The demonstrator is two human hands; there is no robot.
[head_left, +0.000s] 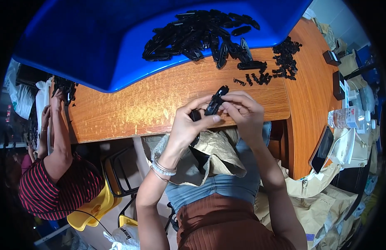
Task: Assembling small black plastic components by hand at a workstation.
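Note:
Between my two hands, above the table's near edge, is a small elongated black plastic part (pixel 214 104), tilted with its far end up to the right. My left hand (pixel 192 121) is closed round its lower end, with more black pieces against the palm. The fingers of my right hand (pixel 243 110) pinch at its upper right side; whether a smaller piece sits in them is hidden. An open brown paper bag (pixel 224 152) lies in my lap below the hands. Beyond them, a heap of similar black plastic parts (pixel 197 35) fills part of a blue bin (pixel 130 58).
Small black clips (pixel 286 58) lie in a pile at the right of the wooden table (pixel 130 112), with others near the bin. A water bottle (pixel 343 118) and a phone (pixel 322 149) are at the right edge. At left, a person in a striped top (pixel 59 187) handles black parts.

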